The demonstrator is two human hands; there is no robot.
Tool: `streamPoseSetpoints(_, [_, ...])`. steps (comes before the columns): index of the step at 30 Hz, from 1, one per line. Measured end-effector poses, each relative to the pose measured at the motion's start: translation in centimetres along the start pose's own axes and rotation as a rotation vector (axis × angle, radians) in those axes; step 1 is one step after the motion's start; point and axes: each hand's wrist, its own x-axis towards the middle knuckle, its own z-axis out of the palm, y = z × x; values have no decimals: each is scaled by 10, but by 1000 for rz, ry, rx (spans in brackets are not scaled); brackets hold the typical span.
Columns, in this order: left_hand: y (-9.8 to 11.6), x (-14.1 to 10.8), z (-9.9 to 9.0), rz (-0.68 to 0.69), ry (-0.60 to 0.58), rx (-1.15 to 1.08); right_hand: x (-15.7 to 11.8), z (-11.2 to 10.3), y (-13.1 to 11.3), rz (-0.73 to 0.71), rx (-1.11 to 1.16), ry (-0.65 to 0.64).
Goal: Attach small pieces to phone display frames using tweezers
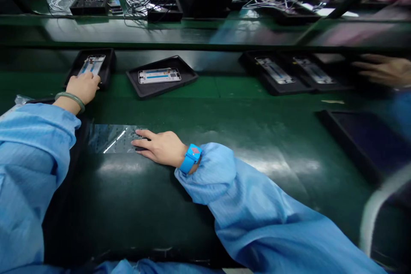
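Blue sleeves (263,209) crossed the lower frame. Centre-left, the right hand (163,147), fingers apart, touched clear film (107,138); upper left, the left hand (83,87), grip unclear, met a phone chassis (94,64).

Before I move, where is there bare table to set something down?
Widest: bare green table between the right sleeve and the big dark tray at right. Another patch lies between both sleeves, nearer than the clear sheet. Crowded: back left, where the left hand is at a tray, and back right, where a co-worker's hand is beside two trays.
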Motion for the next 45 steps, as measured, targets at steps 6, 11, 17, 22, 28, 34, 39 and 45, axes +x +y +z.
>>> streamPoseSetpoints(6, [9,-30,-29,71,99,-30,-46,-9,10,231,-29,19])
streamPoseSetpoints(11, [9,-67,-37,114,192,-55,-113,-12,18,474,-77,60])
streamPoseSetpoints(17, [29,-119,-22,384,241,-18,-197,-14,13,831,-209,98])
streamPoseSetpoints(22, [43,-148,-10,608,271,20,-231,-15,3,986,-284,140])
streamPoseSetpoints(28, [76,-180,-9,823,230,-59,-223,-25,7,1017,-269,236])
streamPoseSetpoints(34, [121,-202,1,941,121,-77,-163,-31,1,970,241,435])
streamPoseSetpoints(39, [131,-210,6,864,82,-70,-103,-23,-8,1037,526,203])
streamPoseSetpoints(45, [96,-232,-3,468,95,172,-83,-17,5,1065,439,147])
